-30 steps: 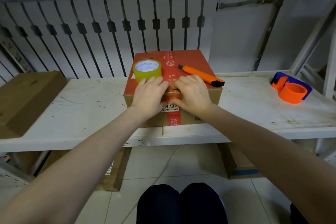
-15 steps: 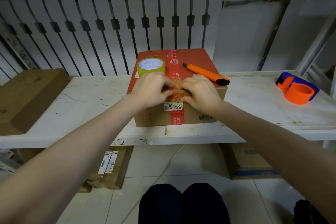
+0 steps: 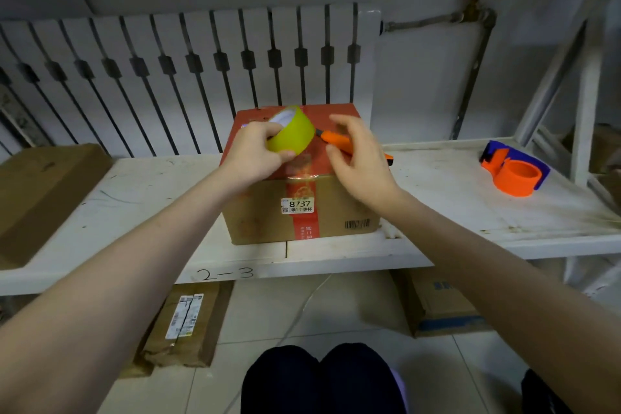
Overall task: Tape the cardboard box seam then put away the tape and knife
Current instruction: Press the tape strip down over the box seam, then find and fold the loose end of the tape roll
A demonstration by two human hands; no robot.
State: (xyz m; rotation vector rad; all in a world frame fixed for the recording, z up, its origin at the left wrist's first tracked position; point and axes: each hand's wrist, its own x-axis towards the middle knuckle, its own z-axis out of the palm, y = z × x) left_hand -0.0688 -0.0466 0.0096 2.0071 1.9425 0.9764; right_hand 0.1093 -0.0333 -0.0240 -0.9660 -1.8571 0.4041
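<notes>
A cardboard box [image 3: 262, 218] with a red top and a red strip down its front stands on the white shelf [image 3: 134, 212]. My left hand [image 3: 252, 155] grips a yellow-green tape roll [image 3: 292, 134], tilted and lifted just above the box top. My right hand [image 3: 359, 158] hovers over the box's right side, fingers spread and holding nothing. An orange utility knife [image 3: 336, 139] lies on the box top, partly hidden behind my right hand. Shiny tape shows at the box's front top edge.
An orange and blue tape dispenser [image 3: 514, 171] sits at the shelf's right. A flat brown box [image 3: 40, 191] lies at the left. A white radiator [image 3: 188, 77] stands behind. More boxes [image 3: 437, 306] and my knees [image 3: 322, 380] are below the shelf.
Both hands left the box's front edge. My left hand picked up the tape roll and tilted it; my right hand rose and opened near the knife.
</notes>
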